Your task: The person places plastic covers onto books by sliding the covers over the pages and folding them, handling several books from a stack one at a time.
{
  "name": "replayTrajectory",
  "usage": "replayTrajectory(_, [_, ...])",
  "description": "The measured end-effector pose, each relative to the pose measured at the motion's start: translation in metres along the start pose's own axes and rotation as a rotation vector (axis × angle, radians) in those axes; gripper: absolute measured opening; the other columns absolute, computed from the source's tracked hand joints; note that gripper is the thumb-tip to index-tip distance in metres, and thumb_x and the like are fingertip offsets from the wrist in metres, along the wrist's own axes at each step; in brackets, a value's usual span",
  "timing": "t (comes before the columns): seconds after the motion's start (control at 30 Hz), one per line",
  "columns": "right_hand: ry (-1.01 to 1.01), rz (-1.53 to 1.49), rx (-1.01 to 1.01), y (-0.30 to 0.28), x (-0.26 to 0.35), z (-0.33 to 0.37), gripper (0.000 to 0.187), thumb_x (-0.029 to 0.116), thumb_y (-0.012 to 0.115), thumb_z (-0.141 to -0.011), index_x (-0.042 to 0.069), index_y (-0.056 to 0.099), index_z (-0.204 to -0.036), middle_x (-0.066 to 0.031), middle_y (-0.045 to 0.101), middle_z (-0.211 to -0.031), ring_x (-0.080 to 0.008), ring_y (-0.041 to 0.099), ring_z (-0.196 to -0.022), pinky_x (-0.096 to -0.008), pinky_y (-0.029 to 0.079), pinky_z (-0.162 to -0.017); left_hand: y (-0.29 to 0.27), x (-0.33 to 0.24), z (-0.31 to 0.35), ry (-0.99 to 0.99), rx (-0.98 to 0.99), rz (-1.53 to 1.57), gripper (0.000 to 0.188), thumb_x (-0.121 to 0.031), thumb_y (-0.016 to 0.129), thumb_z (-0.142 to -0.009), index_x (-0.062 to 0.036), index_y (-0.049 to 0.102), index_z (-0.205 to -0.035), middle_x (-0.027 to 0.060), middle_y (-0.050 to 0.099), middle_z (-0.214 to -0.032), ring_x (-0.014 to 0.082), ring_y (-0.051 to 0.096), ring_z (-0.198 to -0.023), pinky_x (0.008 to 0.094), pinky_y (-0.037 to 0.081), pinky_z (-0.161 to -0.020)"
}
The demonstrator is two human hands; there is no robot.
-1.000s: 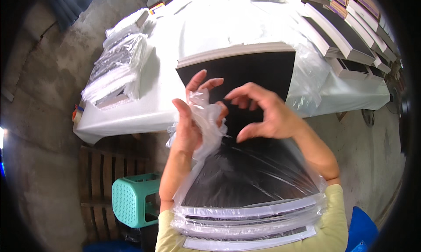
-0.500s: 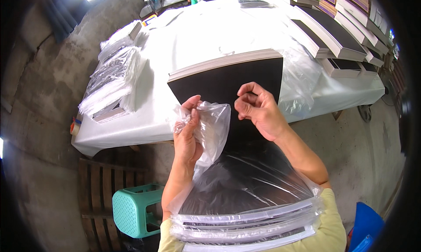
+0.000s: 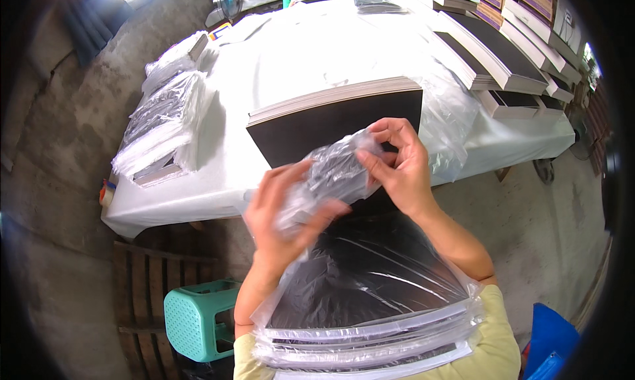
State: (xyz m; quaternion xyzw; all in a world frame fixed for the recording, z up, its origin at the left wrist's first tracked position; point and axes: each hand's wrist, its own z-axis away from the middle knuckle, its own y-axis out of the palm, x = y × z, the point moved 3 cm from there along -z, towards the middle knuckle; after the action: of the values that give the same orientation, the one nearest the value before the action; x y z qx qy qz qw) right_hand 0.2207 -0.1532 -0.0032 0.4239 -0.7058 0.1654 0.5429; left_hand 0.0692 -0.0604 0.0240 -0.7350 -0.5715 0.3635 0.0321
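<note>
Clear plastic film (image 3: pixel 336 167): bunched up in front of the black-faced stack (image 3: pixel 357 112) on the white surface (image 3: pixel 264 76)
Right hand (image 3: pixel 402 165): off the film a moment ago, now pinching its upper end
Left hand (image 3: pixel 278 214): curved round the lower end, blurred; I cannot tell whether it grips
Two-handed hold: likely more control

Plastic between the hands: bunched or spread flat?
Bunched: the plastic shows crumpled folds between the blurred left hand and the right hand, which pinches one end.
</note>
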Motion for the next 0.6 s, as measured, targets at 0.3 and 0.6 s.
replayTrajectory(0.3, [-0.323, 0.296, 0.077, -0.014, 0.024, -0.007, 0.066, 0.022, 0.074, -0.067, 0.007, 0.037, -0.120, -0.0065, 0.047, -0.109, -0.0097, 0.045, -0.088, -0.0217, 0.038, -0.072, 0.026, 0.026, 0.024, -0.661, 0.176, 0.838, 0.045, -0.028, 0.048, -0.086, 0.0032, 0.045, -0.119, 0.0124, 0.060, -0.093, 0.0182, 0.056, -0.090, 0.0299, 0.044, -0.079])
replayTrajectory(0.6, [0.290, -0.435, 0.117, -0.012, 0.006, -0.013, 0.044, 0.000, 0.060, -0.077, 0.005, 0.042, -0.118, -0.0093, 0.064, -0.082, -0.0075, 0.057, -0.069, -0.0167, 0.046, -0.060, 0.017, 0.038, 0.044, -0.872, 0.226, 0.862, 0.045, -0.025, 0.055, -0.084, 0.0041, 0.047, -0.117, 0.0123, 0.059, -0.097, 0.0175, 0.056, -0.088, 0.0284, 0.044, -0.076])
